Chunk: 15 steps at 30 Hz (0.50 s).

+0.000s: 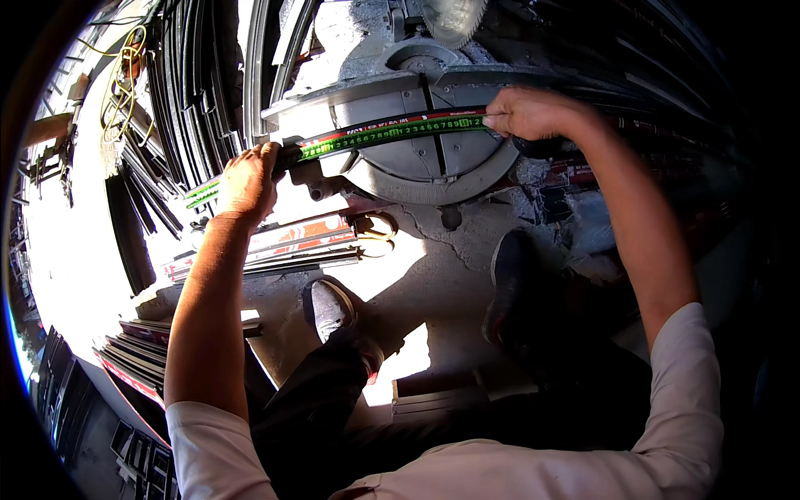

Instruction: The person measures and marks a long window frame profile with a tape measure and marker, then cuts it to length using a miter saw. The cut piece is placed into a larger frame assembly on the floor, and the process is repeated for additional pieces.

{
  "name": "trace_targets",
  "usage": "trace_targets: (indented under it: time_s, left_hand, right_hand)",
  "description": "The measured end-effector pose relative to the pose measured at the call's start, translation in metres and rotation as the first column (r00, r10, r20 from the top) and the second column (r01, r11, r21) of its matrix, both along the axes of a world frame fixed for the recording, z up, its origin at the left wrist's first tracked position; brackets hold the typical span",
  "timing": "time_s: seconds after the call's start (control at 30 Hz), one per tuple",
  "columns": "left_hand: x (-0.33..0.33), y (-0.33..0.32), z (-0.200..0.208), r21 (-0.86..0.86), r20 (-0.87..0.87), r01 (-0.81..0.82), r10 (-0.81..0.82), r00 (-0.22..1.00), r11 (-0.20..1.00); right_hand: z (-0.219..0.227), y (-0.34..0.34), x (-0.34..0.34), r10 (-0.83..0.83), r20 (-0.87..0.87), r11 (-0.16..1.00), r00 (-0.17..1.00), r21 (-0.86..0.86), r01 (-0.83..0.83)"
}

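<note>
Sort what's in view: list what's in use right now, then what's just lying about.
In use:
- green measuring tape, stretched between left hand and right hand
- dark strip with red markings, alongside it
- round saw base, underneath

Seemingly lying about:
- yellow cord, upper left
- long dark profiles, upper left
- red-and-white bundle, near the left shoe

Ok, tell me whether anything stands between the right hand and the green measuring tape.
Nothing visible does: the right hand meets the green measuring tape directly, at the right end of its visible stretch. The red-and-black strip runs along the tape's far edge, and the saw blade is farther back.
</note>
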<state>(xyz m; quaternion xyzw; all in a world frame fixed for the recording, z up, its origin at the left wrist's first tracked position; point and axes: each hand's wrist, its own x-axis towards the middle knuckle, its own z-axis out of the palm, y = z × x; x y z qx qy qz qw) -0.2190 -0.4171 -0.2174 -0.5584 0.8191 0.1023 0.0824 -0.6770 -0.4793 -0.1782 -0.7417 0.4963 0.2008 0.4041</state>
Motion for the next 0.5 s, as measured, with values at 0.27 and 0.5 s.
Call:
trace_targets:
  time_s: [0.27, 0.5]
  left_hand:
    - [0.006, 0.003, -0.007, -0.038, 0.0, 0.015, -0.015, 1.0, 0.999]
    - [0.014, 0.005, -0.016, -0.095, -0.023, 0.027, -0.03, 0.999, 0.995]
  right_hand:
    - [0.004, 0.013, 0.01, -0.021, -0.071, 0.979, 0.997, -0.204, 0.006]
    - [0.004, 0.02, 0.016, -0.022, -0.091, 0.956, 0.996, -0.292, -0.005]
